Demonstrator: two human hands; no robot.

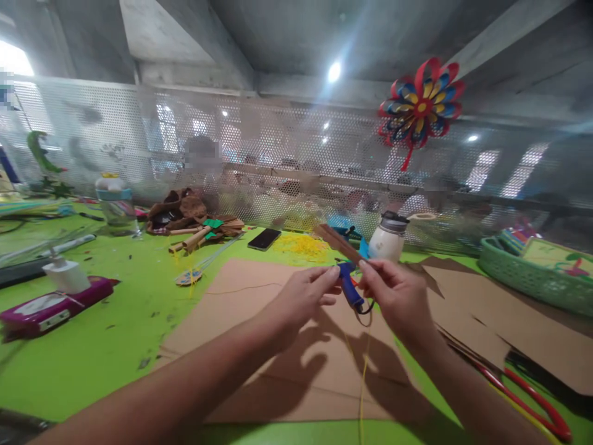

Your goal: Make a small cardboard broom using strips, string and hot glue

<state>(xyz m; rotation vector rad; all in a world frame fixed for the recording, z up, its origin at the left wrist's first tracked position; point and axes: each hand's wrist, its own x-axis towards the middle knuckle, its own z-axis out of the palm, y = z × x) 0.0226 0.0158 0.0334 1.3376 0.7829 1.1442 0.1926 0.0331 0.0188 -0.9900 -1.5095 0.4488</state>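
Note:
My right hand is closed in a pinch on a flat brown strip, which slants up and to the left from the fingertips. My left hand is also pinched, its fingertips close by the head of a blue glue gun; whatever lies between them is hidden. The glue gun shows between my two hands, its handle pointing down and its dark cord curling below. Yellow string trails down below the hands over a brown cardboard sheet on the green table.
Behind stand a white jar, yellow shreds and a phone. Rolled brown tubes lie back left, a purple power strip left. Red-handled scissors and a green basket are right. A mesh partition rises behind.

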